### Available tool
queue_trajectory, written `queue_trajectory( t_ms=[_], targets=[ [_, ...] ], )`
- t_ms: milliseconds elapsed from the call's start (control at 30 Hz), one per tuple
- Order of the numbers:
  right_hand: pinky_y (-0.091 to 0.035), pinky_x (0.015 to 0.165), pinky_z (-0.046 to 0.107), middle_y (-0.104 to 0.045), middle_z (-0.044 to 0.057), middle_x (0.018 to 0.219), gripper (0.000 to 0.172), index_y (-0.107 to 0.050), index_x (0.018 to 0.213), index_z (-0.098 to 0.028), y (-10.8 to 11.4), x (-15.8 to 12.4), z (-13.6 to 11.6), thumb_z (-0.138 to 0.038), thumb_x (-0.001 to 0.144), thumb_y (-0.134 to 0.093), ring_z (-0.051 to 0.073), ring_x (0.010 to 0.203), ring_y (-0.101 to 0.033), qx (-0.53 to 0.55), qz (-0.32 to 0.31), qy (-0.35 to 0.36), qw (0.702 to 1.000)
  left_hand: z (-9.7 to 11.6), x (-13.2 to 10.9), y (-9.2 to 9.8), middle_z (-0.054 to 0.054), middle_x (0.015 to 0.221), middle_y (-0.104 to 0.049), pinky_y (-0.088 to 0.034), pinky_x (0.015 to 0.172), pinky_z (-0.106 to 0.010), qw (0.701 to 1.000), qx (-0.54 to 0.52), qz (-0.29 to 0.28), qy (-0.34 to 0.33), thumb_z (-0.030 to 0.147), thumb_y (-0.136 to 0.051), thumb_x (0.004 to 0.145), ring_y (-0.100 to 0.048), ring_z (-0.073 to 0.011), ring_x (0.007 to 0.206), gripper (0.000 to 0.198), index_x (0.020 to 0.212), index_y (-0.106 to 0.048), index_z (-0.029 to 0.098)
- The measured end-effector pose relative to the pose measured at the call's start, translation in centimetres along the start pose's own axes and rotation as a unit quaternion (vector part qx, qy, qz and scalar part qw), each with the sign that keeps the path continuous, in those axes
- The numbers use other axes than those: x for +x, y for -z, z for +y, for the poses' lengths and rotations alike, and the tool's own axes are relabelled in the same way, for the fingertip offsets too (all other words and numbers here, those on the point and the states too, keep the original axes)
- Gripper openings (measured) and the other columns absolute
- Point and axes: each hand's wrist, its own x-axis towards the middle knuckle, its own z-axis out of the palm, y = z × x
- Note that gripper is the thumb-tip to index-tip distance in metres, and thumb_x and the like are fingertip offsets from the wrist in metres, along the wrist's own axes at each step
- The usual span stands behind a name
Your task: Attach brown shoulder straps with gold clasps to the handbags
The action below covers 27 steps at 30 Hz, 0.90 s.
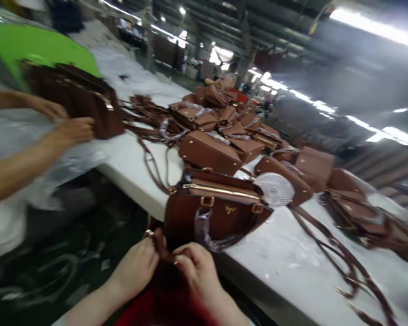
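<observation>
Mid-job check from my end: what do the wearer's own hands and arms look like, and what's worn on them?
The left hand and right hand are bare, with no gloves, rings or watch that I can make out through the blur. Both forearms are uncovered, with pale sleeve edges just showing at the bottom. Red clothing shows between them.

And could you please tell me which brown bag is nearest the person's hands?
The bag at the edge of the white table, just beyond the left hand and right hand, with a gold emblem; the other bags lie farther off.
</observation>
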Motion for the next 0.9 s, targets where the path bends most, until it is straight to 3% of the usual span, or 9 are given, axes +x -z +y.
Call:
queue_trajectory(
  t_ms=[133, 267, 300, 433, 500, 567, 667, 733, 900],
  targets=[
    [-0.049, 0.069, 0.026, -0.07, 0.003, 0.084, 0.03, -0.071, 0.095, -0.022, 1.6, -0.8, 1.4, -0.045, 0.092, -0.053, 0.017, 0.076, -0.063, -0.015, 0.046, -0.019, 0.999, -1.6, 1.6, 1.3, -0.015, 0.109, -0.068, -0.046, 0.102, -0.043, 0.987, 0.092, -0.028, 0.126, 0.008, -0.037, 0.08, -0.063, -0.0266, 0.109, 0.038, 0.108, -0.062, 0.011],
    [-0.053, 0.078, 0.025, -0.075, 0.003, 0.096, 0.035, -0.073, 0.099, -0.025, 3.0, -1.0, 3.4, -0.052, 0.089, -0.055, 0.02, 0.088, -0.069, -0.075, 0.05, 0.001, 0.996, -3.3, 2.0, 3.3, -0.01, 0.099, -0.066, -0.049, 0.092, -0.038, 0.95, -0.202, 0.044, 0.233, 0.016, -0.041, 0.083, -0.062, -0.0216, 0.096, 0.02, 0.093, -0.059, 0.016],
    [-0.054, 0.08, 0.025, -0.076, 0.003, 0.098, 0.036, -0.073, 0.1, -0.025, 3.1, -1.0, 3.8, -0.053, 0.089, -0.054, 0.02, 0.09, -0.07, -0.078, 0.037, 0.002, 0.996, -3.2, 1.8, 3.6, -0.009, 0.095, -0.066, -0.051, 0.087, -0.036, 0.906, -0.335, 0.057, 0.252, 0.021, -0.042, 0.085, -0.062, -0.0201, 0.091, 0.018, 0.091, -0.058, 0.017],
    [-0.056, 0.079, 0.027, -0.076, 0.005, 0.102, 0.043, -0.073, 0.103, -0.022, 2.7, -0.8, 4.5, -0.057, 0.088, -0.054, 0.023, 0.091, -0.07, -0.077, -0.017, -0.008, 0.997, -1.9, 1.6, 3.7, -0.009, 0.088, -0.065, -0.051, 0.073, -0.031, 0.625, -0.717, -0.003, 0.308, 0.049, -0.04, 0.09, -0.063, -0.0188, 0.079, 0.038, 0.086, -0.057, 0.016],
    [-0.055, 0.08, 0.025, -0.076, 0.005, 0.103, 0.045, -0.072, 0.105, -0.022, 2.5, -0.8, 4.8, -0.058, 0.088, -0.053, 0.022, 0.092, -0.07, -0.077, -0.025, -0.02, 0.996, -1.6, 1.9, 3.3, -0.009, 0.085, -0.064, -0.05, 0.074, -0.03, 0.572, -0.753, 0.001, 0.326, 0.048, -0.038, 0.092, -0.063, -0.018, 0.078, 0.038, 0.084, -0.056, 0.016],
    [-0.054, 0.08, 0.024, -0.076, 0.004, 0.102, 0.046, -0.072, 0.106, -0.023, 2.5, -0.9, 4.9, -0.06, 0.088, -0.053, 0.021, 0.093, -0.069, -0.079, -0.016, -0.038, 0.996, -1.7, 2.2, 2.8, -0.009, 0.088, -0.064, -0.051, 0.08, -0.031, 0.622, -0.705, 0.06, 0.334, 0.038, -0.034, 0.095, -0.064, -0.0175, 0.082, 0.032, 0.085, -0.055, 0.016],
    [-0.052, 0.082, 0.026, -0.075, 0.004, 0.104, 0.049, -0.071, 0.106, -0.022, 3.0, -1.1, 4.5, -0.063, 0.086, -0.053, 0.022, 0.096, -0.068, -0.081, 0.01, -0.064, 0.995, -2.7, 2.4, 2.4, -0.012, 0.097, -0.065, -0.048, 0.093, -0.038, 0.837, -0.438, 0.102, 0.311, 0.025, -0.031, 0.094, -0.062, -0.0211, 0.097, 0.026, 0.087, -0.055, 0.016],
    [-0.051, 0.087, 0.029, -0.074, 0.006, 0.107, 0.05, -0.07, 0.107, -0.021, 3.5, -1.3, 3.9, -0.063, 0.087, -0.051, 0.025, 0.101, -0.066, -0.09, 0.036, -0.081, 0.992, -3.7, 2.1, 2.3, -0.014, 0.105, -0.063, -0.041, 0.104, -0.043, 0.919, -0.263, 0.094, 0.278, 0.02, -0.038, 0.09, -0.056, -0.0255, 0.111, 0.019, 0.083, -0.055, 0.016],
    [-0.052, 0.086, 0.032, -0.074, 0.007, 0.105, 0.05, -0.071, 0.107, -0.02, 4.0, -1.6, 3.3, -0.062, 0.087, -0.051, 0.027, 0.099, -0.066, -0.096, 0.049, -0.096, 0.99, -5.5, 1.4, 2.1, -0.016, 0.111, -0.061, -0.031, 0.111, -0.047, 0.939, -0.191, 0.083, 0.276, 0.016, -0.048, 0.082, -0.048, -0.0297, 0.123, 0.007, 0.08, -0.055, 0.018]
  ],
)
